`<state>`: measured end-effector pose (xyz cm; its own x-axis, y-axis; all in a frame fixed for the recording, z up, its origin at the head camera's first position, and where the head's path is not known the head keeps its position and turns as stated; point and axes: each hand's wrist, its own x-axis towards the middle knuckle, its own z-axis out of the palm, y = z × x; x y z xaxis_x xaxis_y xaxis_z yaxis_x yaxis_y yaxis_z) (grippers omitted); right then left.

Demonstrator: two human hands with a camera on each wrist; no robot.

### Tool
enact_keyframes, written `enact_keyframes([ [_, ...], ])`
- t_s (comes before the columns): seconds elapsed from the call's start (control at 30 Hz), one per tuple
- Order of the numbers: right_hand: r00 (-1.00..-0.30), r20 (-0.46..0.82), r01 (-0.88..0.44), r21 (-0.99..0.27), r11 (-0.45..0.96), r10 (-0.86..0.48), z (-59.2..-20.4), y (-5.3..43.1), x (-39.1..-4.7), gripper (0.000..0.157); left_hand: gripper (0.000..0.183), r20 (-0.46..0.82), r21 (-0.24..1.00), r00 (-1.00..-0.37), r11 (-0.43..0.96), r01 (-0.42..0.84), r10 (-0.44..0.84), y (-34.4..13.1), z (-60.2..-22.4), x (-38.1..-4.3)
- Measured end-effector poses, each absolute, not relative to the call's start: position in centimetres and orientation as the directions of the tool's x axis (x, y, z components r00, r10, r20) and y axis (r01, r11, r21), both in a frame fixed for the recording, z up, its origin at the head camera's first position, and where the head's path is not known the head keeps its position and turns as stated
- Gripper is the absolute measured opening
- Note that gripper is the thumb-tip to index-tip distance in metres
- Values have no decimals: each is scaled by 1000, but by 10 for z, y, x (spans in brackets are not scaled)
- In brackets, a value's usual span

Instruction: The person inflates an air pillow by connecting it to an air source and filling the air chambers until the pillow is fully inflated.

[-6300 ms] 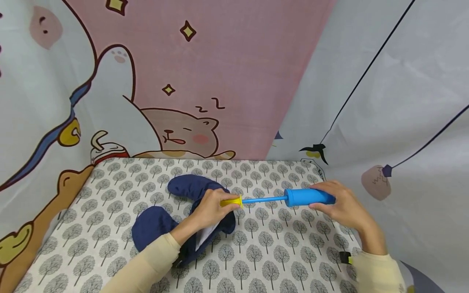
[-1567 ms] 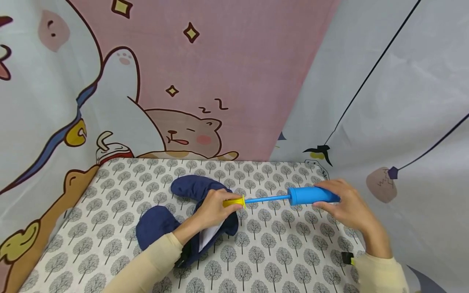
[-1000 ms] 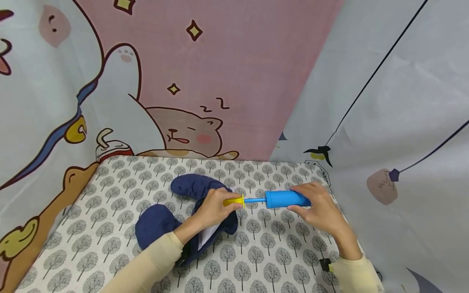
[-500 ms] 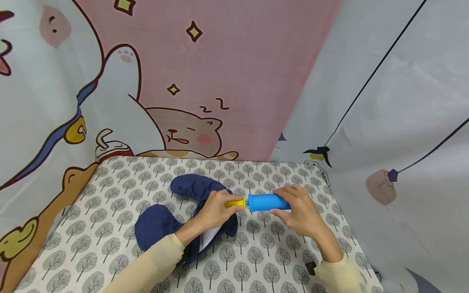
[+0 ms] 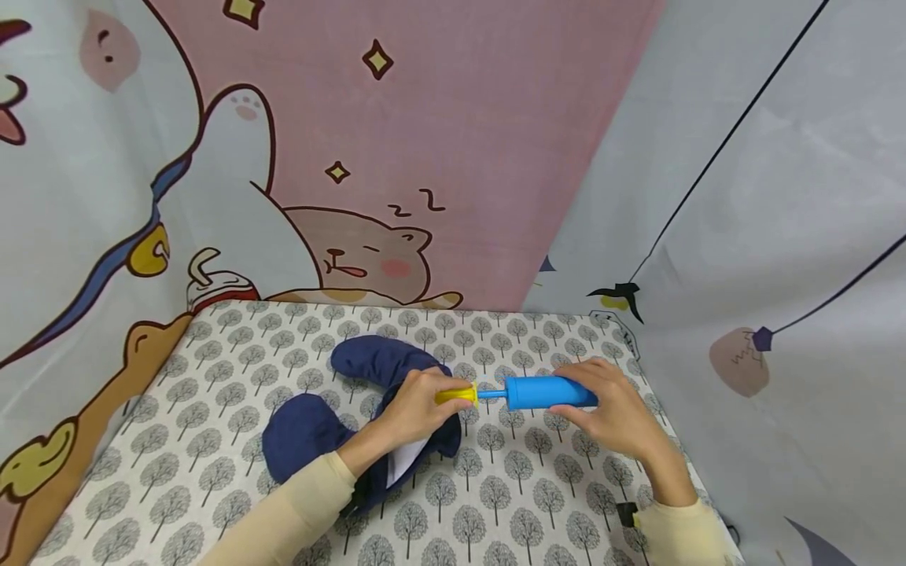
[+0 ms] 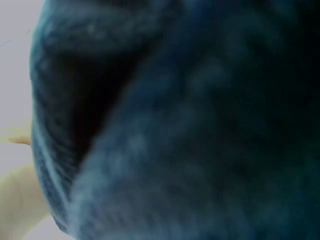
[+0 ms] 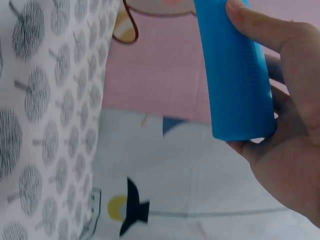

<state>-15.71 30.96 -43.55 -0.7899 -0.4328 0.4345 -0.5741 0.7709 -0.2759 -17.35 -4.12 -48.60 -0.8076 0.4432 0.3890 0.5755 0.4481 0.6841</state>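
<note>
In the head view my left hand (image 5: 414, 406) pinches the yellow end piece (image 5: 456, 395) of a hand pump. A thin blue rod (image 5: 492, 394) links that piece to the pump's blue barrel (image 5: 538, 392), a short stretch of rod showing. My right hand (image 5: 614, 410) grips the barrel's far end, thumb and fingers around it; the right wrist view shows the smooth blue barrel (image 7: 237, 80) in that grip. Under my left hand and forearm lies a navy U-shaped neck pillow (image 5: 300, 436), its cover gaping over a white inside (image 5: 403, 462). Blurred navy fabric (image 6: 165, 165) fills most of the left wrist view.
The tabletop cloth (image 5: 495, 487) is white with grey trees. Cartoon-printed curtains (image 5: 481, 157) stand behind the table and along both sides. A small black strap piece (image 5: 627, 514) sits at my right sleeve.
My right hand slides the barrel left along the rod until it nearly meets the yellow piece, then draws it partway back right. My left hand and the neck pillow stay about where they were.
</note>
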Motion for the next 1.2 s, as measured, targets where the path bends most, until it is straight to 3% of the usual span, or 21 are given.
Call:
enact_keyframes([
  [0.27, -801, 455, -538, -264, 800, -388, -427, 348, -154, 60, 29, 389, 683, -806, 447, 578, 447, -41, -485, -175],
  [0.7, -854, 386, -477, -317, 820, -348, -410, 379, -151, 60, 33, 388, 691, -813, 447, 568, 433, -44, -485, -176],
  [1.2, -816, 429, -528, -282, 801, -387, -418, 333, -154, 55, 31, 380, 716, -823, 428, 551, 423, -37, -481, -175],
])
